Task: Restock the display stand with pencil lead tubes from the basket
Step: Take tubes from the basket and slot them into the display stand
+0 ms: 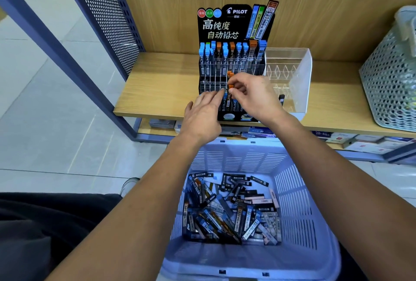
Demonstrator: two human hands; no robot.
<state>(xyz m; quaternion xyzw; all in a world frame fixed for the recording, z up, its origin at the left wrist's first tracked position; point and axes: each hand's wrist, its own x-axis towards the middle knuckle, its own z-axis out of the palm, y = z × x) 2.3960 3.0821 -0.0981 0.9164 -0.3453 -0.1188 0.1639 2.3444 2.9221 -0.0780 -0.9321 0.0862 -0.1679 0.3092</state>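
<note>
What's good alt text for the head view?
Right hand pinches an orange-capped lead tube at a black display stand on a wooden shelf; left hand reaches in beside it. Below, a pale plastic basket holds many loose tubes.

We see a black display stand (234, 24) with white lettering and red, green and blue dots, its tubes (231, 55) capped in blue, orange and one green. Below it, the lavender slatted basket (292, 190) holds a jumble of black, blue, grey and pale pink lead tubes (231, 211). At the wood-grain shelf's (157, 87) right edge stands a pale mint perforated basket (389, 78), and a dark blue panel (105, 10) dotted with holes rises at its left.
</note>
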